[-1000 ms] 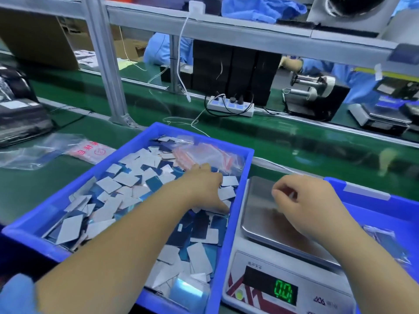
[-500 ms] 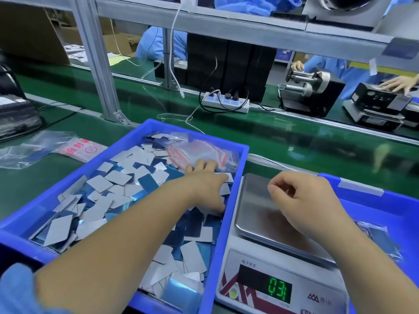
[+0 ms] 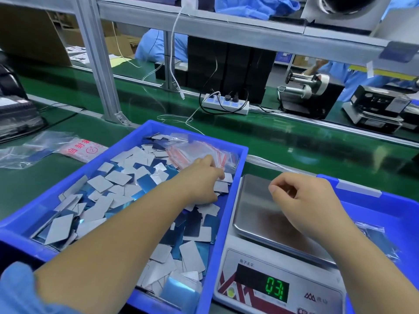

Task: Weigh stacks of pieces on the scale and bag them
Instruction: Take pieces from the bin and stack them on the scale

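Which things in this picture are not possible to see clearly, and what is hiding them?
All in the head view:
- Left hand fingertips: buried among the small bags, so any pinch is unclear.
- Right hand: fingers curl away; whether it holds anything cannot be told.
- Scale pan: partly covered by the right arm.
- Scale display: digits glare, decimal point unclear.
- Right bin: cut off by the picture edge.

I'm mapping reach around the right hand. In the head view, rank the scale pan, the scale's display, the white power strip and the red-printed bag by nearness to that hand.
From the right hand:
1. Scale pan, directly beneath it.
2. Scale's display, below the pan, toward the person.
3. White power strip, beyond the pan on the green belt.
4. Red-printed bag, far left, past the blue bin.
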`<state>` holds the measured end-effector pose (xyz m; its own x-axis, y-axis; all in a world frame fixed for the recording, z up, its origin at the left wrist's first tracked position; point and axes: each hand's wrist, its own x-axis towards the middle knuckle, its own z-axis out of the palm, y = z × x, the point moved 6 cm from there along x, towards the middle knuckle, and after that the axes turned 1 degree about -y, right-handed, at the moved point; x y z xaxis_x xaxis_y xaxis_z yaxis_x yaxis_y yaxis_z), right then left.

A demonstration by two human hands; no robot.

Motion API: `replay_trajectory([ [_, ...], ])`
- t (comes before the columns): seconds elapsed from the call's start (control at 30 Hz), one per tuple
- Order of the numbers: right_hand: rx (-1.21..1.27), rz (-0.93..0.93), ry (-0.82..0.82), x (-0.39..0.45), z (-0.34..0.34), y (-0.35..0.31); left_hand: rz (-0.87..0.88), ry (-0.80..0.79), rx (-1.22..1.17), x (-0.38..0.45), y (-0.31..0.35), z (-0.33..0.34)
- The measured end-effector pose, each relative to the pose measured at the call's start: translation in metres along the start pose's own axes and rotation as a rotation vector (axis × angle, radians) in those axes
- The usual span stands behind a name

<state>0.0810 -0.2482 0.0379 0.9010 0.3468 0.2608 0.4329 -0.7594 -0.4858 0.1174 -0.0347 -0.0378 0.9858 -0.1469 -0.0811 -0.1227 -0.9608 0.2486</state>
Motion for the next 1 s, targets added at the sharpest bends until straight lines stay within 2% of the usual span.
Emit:
replay_trajectory([
  [0.13,0.005,-0.008,0.000,0.000,-0.002,0.000,-0.027,-0.087,0.044,-0.003,0.000,0.004],
  [0.37,0.005,-0.015,-0.012,0.000,0.001,-0.003,-0.059,-0.002,0.155,0.004,0.009,0.009],
  [0.57,0.019,-0.012,-0.012,-0.001,0.001,-0.003,-0.065,0.047,0.148,0.006,0.010,0.008],
  [0.87,0.024,-0.019,0.015,-0.001,-0.001,-0.003,-0.116,0.219,0.218,0.006,0.015,0.004],
  [1.0,0.032,-0.018,0.028,0.000,-0.003,-0.002,-0.105,0.202,0.206,0.006,0.008,0.005],
])
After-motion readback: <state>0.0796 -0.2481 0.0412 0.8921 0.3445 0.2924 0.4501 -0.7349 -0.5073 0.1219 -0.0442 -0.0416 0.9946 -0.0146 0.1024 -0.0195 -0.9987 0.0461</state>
